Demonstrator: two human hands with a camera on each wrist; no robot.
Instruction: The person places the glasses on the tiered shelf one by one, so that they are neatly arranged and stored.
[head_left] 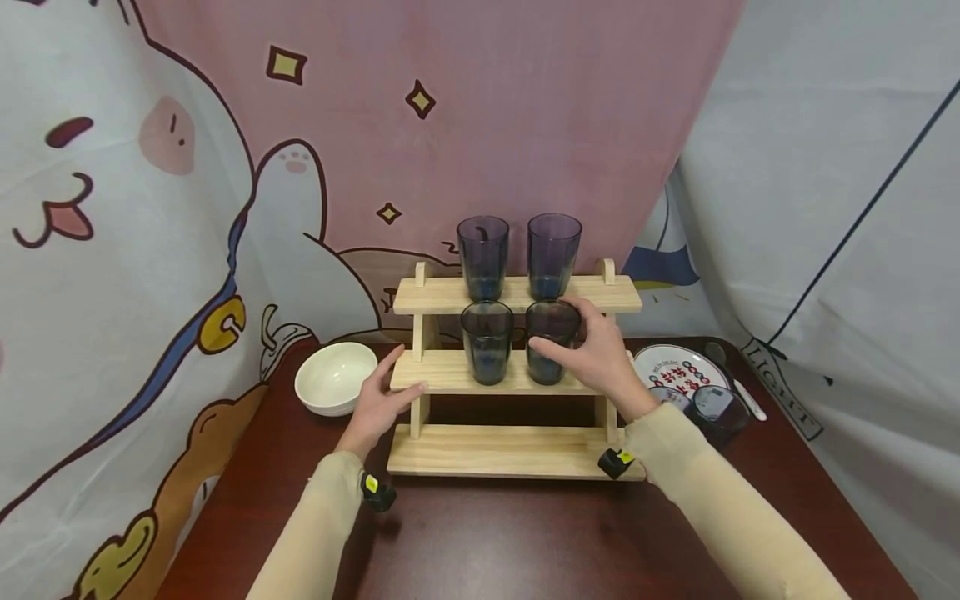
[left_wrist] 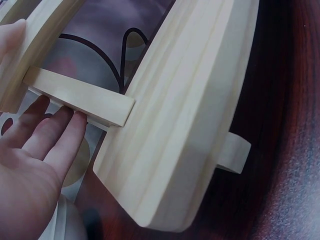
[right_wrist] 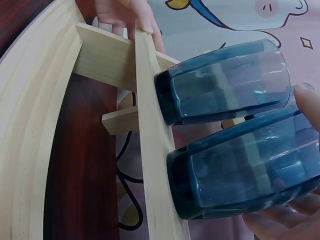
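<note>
A three-tier wooden rack (head_left: 510,450) stands on the table. My left hand (head_left: 372,408) grips the left end of its middle tier, with the thumb on the board and the fingers (left_wrist: 62,132) against the side support. On the right half of that tier, my right hand (head_left: 600,354) holds a dark tinted drinking glass (right_wrist: 245,167) between thumb and fingers. The glass stands upright with its base on the board. Beside it to the left stands a matching glass (head_left: 487,354). Two more purple-looking glasses (head_left: 483,258) stand upright on the top tier.
A cream bowl (head_left: 335,379) sits left of the rack. To the right lie a white plate (head_left: 667,362) with red print, more dark glasses (head_left: 718,412) and a white-handled spoon (head_left: 750,402). Patterned cloth (head_left: 525,125) hangs behind the dark red table (head_left: 510,542).
</note>
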